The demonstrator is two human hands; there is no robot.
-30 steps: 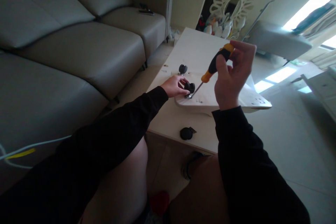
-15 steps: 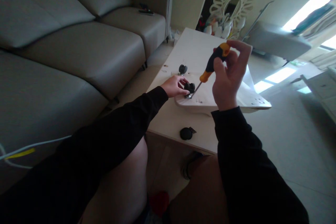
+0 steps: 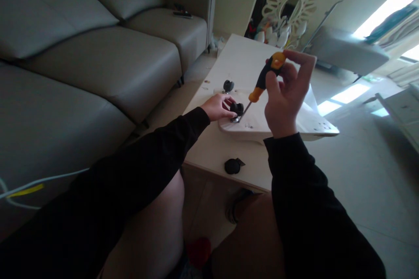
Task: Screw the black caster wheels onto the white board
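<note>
Two wheels (image 3: pixel 228 86) stand on the board (image 3: pixel 257 115) — left hand (image 3: pixel 216 107) holds near wheel (image 3: pixel 236 109), right hand (image 3: pixel 284 100) clasps screwdriver (image 3: pixel 262 79) at that wheel's base — third wheel (image 3: pixel 232 166) lies loose on surface (image 3: pixel 209 152).

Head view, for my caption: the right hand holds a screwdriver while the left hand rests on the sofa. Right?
No, the head view shows the left hand at a black caster on the white panel, not on the sofa; the right hand does hold a screwdriver.

Grey sofa (image 3: pixel 104 56) left, pale glossy floor (image 3: pixel 366 170) right
</note>
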